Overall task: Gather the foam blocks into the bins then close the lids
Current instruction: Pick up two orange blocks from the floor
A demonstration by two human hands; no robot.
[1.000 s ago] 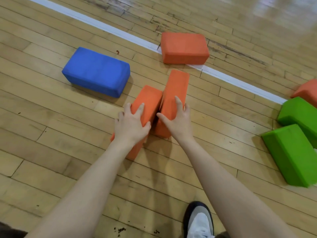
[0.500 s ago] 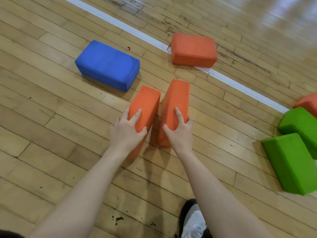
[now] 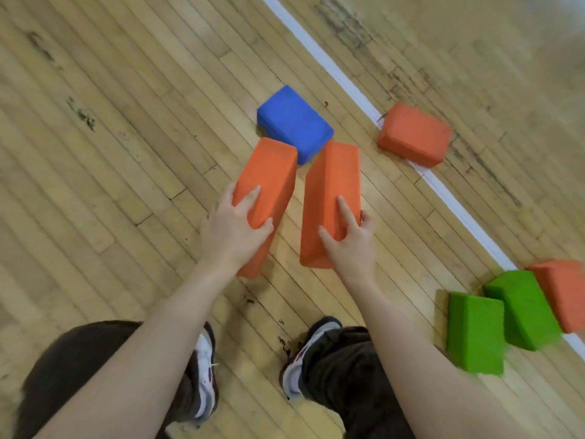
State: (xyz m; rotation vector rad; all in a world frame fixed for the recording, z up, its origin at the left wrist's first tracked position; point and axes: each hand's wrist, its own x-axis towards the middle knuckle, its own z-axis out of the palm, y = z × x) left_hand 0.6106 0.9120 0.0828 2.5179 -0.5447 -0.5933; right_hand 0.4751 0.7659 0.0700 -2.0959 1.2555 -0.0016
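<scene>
Each hand grips one orange foam block near the middle of the frame. The left hand curls over the near half of the left orange block, fingers on its top face and thumb down the inner side. The right hand clamps the right orange block the same way, thumb on the left face and fingers wrapped across the top and right edge.

Both blocks run lengthwise away from the person, toward the top of the frame, and fan slightly apart at the near ends. Each grip sits on the near end, so most of each block reaches out past the fingers. They appear lifted off the wooden floor, though the blur leaves that uncertain.

No bin shows anywhere in view, so the carry probably calls for a turn toward somewhere outside the frame.

A blue block lies just beyond the far ends of the held pair and partly behind them. Another orange block sits on the white line in the upper right. At the lower right, two green blocks stand close together, with one more orange block at the frame edge. The person's shoes stand below the held blocks.
</scene>
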